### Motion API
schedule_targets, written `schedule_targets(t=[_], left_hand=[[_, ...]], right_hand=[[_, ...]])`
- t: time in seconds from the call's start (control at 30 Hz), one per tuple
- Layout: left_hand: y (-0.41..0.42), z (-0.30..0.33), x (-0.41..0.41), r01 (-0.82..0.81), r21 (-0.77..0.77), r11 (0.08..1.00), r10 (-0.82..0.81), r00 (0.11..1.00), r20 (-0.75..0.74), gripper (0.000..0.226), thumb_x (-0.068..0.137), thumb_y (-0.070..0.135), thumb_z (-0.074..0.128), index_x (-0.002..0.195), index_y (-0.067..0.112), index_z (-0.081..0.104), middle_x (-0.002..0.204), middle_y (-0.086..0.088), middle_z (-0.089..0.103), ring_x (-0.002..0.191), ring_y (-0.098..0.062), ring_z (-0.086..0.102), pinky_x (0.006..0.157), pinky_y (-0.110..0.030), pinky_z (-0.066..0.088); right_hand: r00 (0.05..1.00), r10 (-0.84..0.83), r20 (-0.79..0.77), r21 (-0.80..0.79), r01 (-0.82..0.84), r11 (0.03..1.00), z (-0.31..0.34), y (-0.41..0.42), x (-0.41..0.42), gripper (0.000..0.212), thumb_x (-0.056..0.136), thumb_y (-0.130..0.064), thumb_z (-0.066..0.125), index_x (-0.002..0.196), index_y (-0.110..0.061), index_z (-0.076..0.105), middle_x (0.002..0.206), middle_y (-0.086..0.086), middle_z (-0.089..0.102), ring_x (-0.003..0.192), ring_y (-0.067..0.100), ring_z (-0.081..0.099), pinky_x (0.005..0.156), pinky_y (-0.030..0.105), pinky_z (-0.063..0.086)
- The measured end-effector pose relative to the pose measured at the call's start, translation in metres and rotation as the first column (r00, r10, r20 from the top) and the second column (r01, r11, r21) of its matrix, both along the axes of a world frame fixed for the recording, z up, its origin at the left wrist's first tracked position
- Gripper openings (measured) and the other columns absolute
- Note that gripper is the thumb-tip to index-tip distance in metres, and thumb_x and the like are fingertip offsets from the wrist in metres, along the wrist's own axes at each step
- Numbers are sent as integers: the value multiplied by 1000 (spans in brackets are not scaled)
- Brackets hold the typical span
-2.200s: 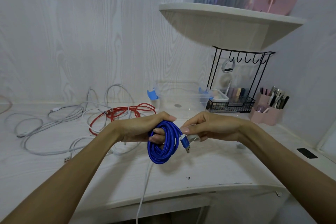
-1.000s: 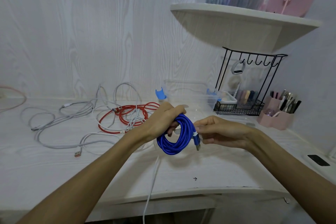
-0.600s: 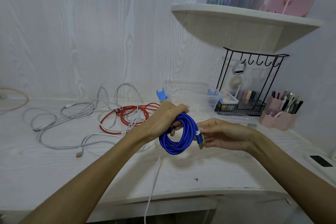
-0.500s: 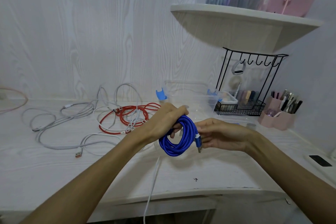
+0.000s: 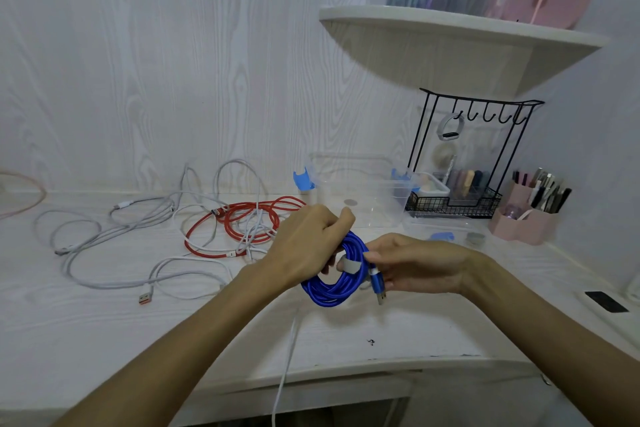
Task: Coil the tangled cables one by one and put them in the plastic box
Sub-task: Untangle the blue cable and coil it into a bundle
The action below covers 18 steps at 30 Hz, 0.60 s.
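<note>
Both hands are up over the desk with the blue cable between them, wound into a tight bundle of loops and held clear of the surface. The left hand has its fingers curled through and around the top of the coil, gripping the loops together, while the right hand pinches the free end just above the metal plug, which dangles down beside the bundle. A small grey strap sits across the loops where the two hands meet; whether it is fastened I cannot tell. This cable looks braided, light and floppy, so it should want to spring open the moment the grip loosens; the safest hold is right where the left hand has it, clamping all the loops at one point, with the loose tail kept pinned against them. The clear plastic box stands open behind the hands, near the wall, and no cable is visible inside it. To the left the red cable and the white cables lie tangled together on the desk, one white lead trailing over the front edge. Those will snag on each other, so my guess is each needs drawing out by a plug end.
</note>
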<state>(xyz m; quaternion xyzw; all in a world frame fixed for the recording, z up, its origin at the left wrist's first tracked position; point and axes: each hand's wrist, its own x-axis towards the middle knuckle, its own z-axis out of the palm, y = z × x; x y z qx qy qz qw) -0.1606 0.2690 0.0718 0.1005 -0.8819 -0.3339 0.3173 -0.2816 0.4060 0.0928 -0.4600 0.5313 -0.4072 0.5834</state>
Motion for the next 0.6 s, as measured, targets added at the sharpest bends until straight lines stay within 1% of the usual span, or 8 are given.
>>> schedule_targets(t=[0.1,0.17,0.23,0.3,0.37,0.5,0.57,0.6], left_hand=[[1,-2,0,18,78,997,-21,999,32,67,97,51,30,46,11,45,37,2,46,36,-7,44,52,-23,43],[2,0,2,157,257,953,-171,985,33,70,91,62,25,53,9,50,44,1,47,40,-11,46,51,-22,44],[4,1,5,282,349,894,-306,952,15,68,88,64,24,61,9,52,48,0,45,43,-11,43,49,-17,41],[6,-2,7,334,356,873,-355,935,-4,66,87,65,24,72,8,53,50,2,44,44,-8,41,48,-15,39],[6,-5,7,345,347,872,-363,932,-12,63,91,66,25,82,8,50,50,6,42,46,-6,37,49,-13,37],[7,-6,4,356,231,905,-360,932,-26,48,89,61,37,83,15,49,61,-4,47,54,-14,38,52,-21,36],[8,-6,4,343,215,915,-340,939,-52,42,85,59,45,79,18,51,56,-5,51,52,-16,42,53,-23,39],[7,-6,3,339,208,918,-332,941,-69,37,88,53,49,78,18,51,52,1,52,49,-13,43,53,-22,39]], right_hand=[[995,-98,-1,3,98,995,-1,-2,5,17,80,-33,66,80,-20,77,79,-4,70,71,5,62,69,22,45],[993,-114,2,-21,114,993,-2,-1,5,18,79,-38,70,76,-22,76,74,-6,67,67,5,57,71,26,39],[995,-103,11,-27,103,994,-5,0,4,21,86,-38,64,78,-23,76,75,-6,65,68,5,55,70,24,39],[993,-113,16,-12,113,993,-8,0,4,26,89,-33,54,78,-22,75,75,-4,63,67,5,54,65,21,42],[990,-141,28,9,140,990,-12,1,2,24,85,-33,55,78,-18,72,78,2,58,68,8,51,64,21,43],[991,-132,29,28,131,991,-14,3,0,26,89,-32,51,80,-20,73,81,1,57,69,7,52,66,22,42],[990,-129,47,47,127,991,-11,3,1,22,85,-40,62,86,-19,72,84,5,46,68,9,41,66,22,43],[987,-143,75,68,138,988,-10,4,0,30,79,-44,69,90,-16,68,84,6,37,67,11,34,65,22,43]])
